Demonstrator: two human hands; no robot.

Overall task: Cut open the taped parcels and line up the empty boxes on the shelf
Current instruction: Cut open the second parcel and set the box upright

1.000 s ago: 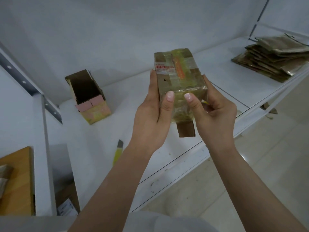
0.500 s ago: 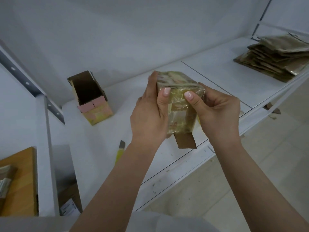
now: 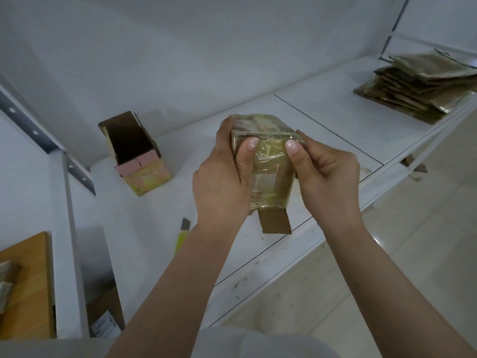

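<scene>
A small cardboard parcel, wrapped in shiny yellowish tape, is held above the white shelf. My left hand grips its left side with the thumb on the near face. My right hand grips the right side, thumb pressed on the upper edge. A brown flap hangs loose at the parcel's lower end. An opened empty box lies on the shelf at the back left, its mouth facing up. A yellow utility knife lies on the shelf, partly hidden by my left forearm.
A pile of flattened, taped cardboard sits at the shelf's far right. A white upright post and a perforated metal brace stand at the left. A wooden board and a labelled carton lie lower left. Tiled floor shows at the right.
Both hands lowered the parcel toward the shelf and tipped its top away, so the near end face now shows. The grip on both sides stayed the same.
</scene>
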